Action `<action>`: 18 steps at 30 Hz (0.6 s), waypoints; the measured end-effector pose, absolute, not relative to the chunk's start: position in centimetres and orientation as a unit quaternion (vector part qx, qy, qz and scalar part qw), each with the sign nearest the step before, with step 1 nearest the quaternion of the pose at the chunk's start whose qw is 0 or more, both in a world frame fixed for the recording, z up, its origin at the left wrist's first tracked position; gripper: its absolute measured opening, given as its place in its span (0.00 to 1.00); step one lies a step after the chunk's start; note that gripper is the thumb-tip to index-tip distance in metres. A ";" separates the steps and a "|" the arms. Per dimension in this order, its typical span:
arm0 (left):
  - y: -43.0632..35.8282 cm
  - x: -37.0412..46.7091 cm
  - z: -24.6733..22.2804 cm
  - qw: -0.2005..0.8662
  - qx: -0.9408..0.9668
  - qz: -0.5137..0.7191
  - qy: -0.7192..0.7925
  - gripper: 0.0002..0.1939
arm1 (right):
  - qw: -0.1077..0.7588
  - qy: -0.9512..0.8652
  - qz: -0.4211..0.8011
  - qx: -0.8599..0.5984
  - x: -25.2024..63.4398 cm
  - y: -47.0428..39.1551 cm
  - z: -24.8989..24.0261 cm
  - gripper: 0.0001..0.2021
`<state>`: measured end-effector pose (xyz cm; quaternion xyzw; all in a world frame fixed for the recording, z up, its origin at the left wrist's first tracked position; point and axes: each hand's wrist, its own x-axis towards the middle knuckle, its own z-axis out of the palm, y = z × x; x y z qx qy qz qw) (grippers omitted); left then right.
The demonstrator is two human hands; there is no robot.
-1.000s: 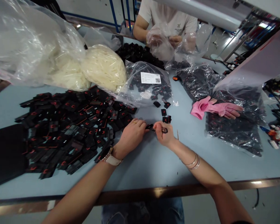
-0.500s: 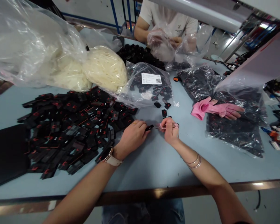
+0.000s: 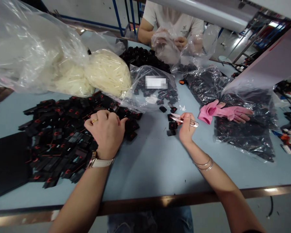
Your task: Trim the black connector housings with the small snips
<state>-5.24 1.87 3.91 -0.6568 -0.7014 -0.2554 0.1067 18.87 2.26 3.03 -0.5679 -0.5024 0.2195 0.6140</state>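
My left hand (image 3: 106,131) hovers over a heap of black plastic connector housings (image 3: 75,136) with red-orange parts. Its fingers curl down with the thumb out to the side; the fingertips are hidden, so whether it holds a housing does not show. My right hand (image 3: 188,127) is closed on small thread snips (image 3: 193,123), whose two pointed blades are spread toward the left. The blades lie over a short column of black housings (image 3: 171,133) on the table. A few more loose housings (image 3: 163,109) sit just beyond.
A labelled clear bag (image 3: 151,98) of housings lies ahead. Bags of cream-coloured pieces (image 3: 109,72) stand at the left back. Pink gloves (image 3: 210,111) rest on dark-filled bags (image 3: 244,142) at right. Across the blue table (image 3: 145,174), a person handles a clear bag.
My left hand has left the front middle, where it held a black housing, and moved left over the heap. My right hand shifted slightly right and away. More housings show in the column.
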 end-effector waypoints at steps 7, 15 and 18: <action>1.4 -2.8 3.2 0.058 -0.792 -0.229 -0.562 0.19 | 0.590 -0.567 0.075 -0.570 21.9 4.1 4.7 0.21; 1.0 -2.4 2.6 0.074 -0.783 -0.213 -0.580 0.22 | 0.255 -0.696 0.120 -0.660 24.1 4.9 5.6 0.17; 0.8 -2.2 3.0 0.069 -0.785 -0.221 -0.575 0.23 | 0.162 -0.696 0.154 -0.682 23.9 4.7 5.6 0.19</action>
